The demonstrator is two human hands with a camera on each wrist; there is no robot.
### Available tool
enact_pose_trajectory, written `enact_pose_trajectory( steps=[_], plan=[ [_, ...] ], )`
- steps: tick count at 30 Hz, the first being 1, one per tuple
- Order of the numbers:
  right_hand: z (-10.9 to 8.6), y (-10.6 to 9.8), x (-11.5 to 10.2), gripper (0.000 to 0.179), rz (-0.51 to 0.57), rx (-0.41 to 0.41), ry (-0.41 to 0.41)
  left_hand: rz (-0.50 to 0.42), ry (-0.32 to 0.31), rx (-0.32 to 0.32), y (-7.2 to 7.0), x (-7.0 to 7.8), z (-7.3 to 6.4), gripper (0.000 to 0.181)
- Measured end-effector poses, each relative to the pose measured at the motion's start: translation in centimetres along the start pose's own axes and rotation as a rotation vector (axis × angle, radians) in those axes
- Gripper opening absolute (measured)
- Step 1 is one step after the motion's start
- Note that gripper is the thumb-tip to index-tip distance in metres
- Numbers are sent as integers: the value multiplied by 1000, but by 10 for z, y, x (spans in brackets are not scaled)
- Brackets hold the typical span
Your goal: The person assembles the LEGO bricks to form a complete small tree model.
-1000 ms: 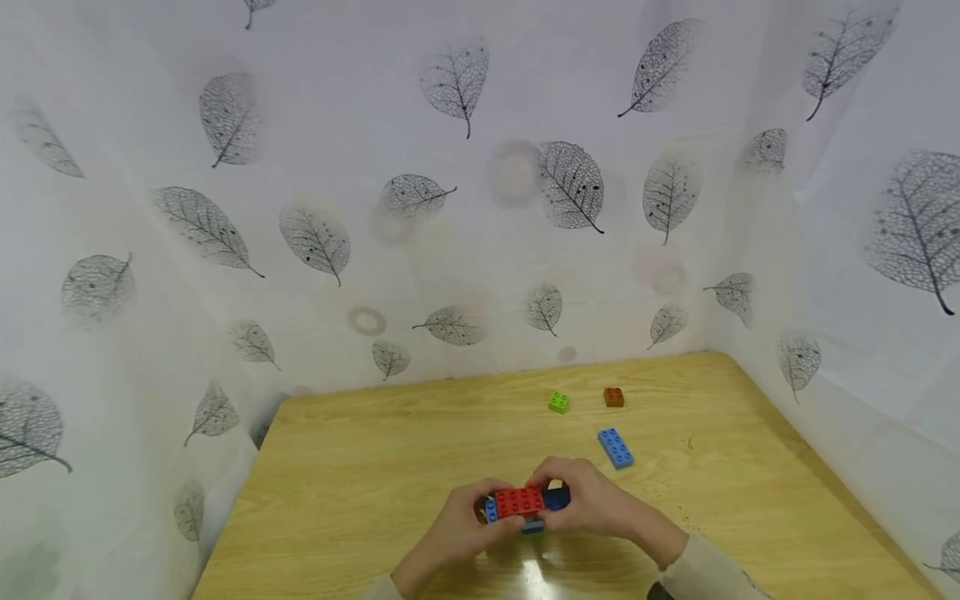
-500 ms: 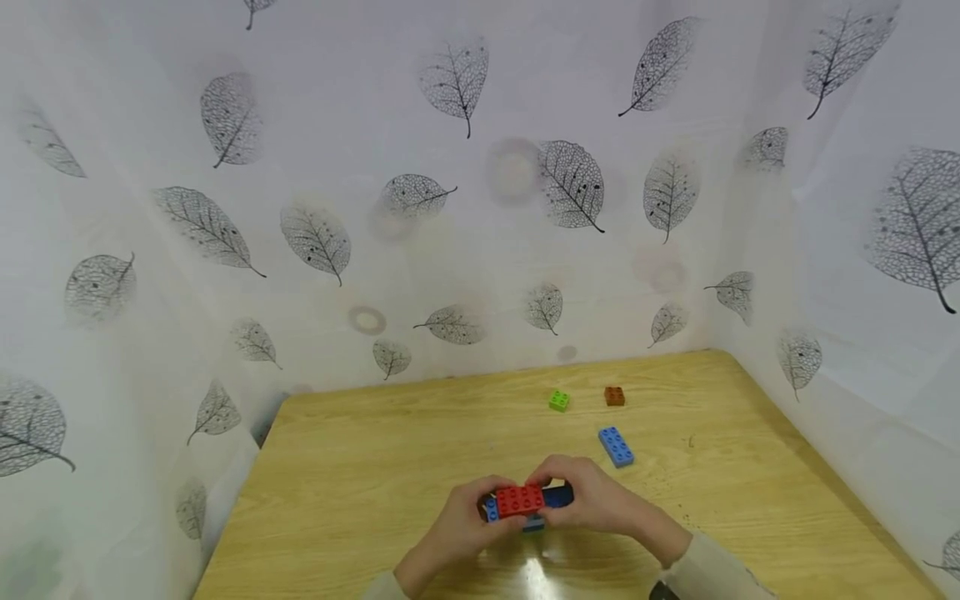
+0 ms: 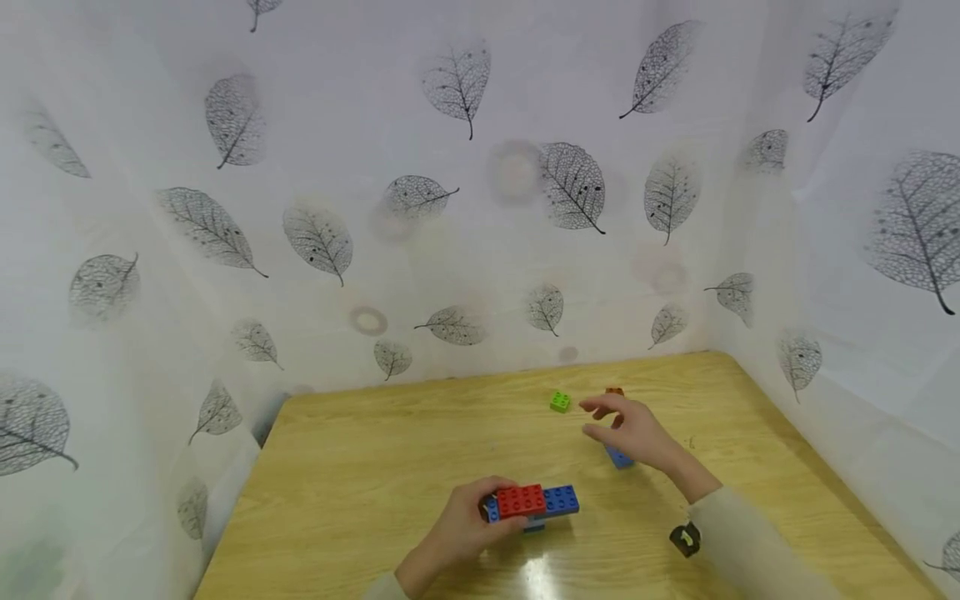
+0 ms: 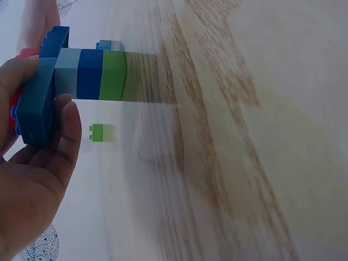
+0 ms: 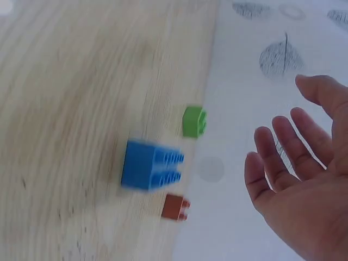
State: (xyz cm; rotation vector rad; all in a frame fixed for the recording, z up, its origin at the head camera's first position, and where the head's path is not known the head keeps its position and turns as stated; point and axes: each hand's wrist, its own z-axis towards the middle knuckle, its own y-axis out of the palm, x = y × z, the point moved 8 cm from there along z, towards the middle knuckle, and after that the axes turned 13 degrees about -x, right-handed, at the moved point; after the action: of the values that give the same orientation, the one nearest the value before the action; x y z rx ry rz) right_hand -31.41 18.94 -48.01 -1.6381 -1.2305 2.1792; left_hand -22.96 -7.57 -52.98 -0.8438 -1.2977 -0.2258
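A light wooden table [image 3: 360, 467] has a white curtain [image 3: 360, 67] behind it and along both sides. Dark, veined leaves [image 3: 572, 185] and faint rings [image 3: 368, 320] pattern the cloth. Bright glare [image 3: 537, 575] shines on the wood.

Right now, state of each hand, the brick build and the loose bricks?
Left hand: gripping the brick build
Right hand: holding nothing, fingers apart
Brick build: joined, upright, red brick on top, green base brick at the bottom
Loose green brick: unattached, studs up
Loose blue brick: unattached, studs up, partly hidden in head view
Brown brick: unattached, studs up, partly hidden in head view
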Motion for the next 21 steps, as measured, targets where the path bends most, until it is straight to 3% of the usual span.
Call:
enact_pose_trajectory(
  steps=[9, 21],
  plan=[
    [11, -29, 45, 40, -59, 84, 132, -11, -8, -4, 1, -1, 0, 37],
    [16, -31, 91, 47, -26, 64, 293, -13, -40, -9, 2, -1, -1, 39]
  ],
)
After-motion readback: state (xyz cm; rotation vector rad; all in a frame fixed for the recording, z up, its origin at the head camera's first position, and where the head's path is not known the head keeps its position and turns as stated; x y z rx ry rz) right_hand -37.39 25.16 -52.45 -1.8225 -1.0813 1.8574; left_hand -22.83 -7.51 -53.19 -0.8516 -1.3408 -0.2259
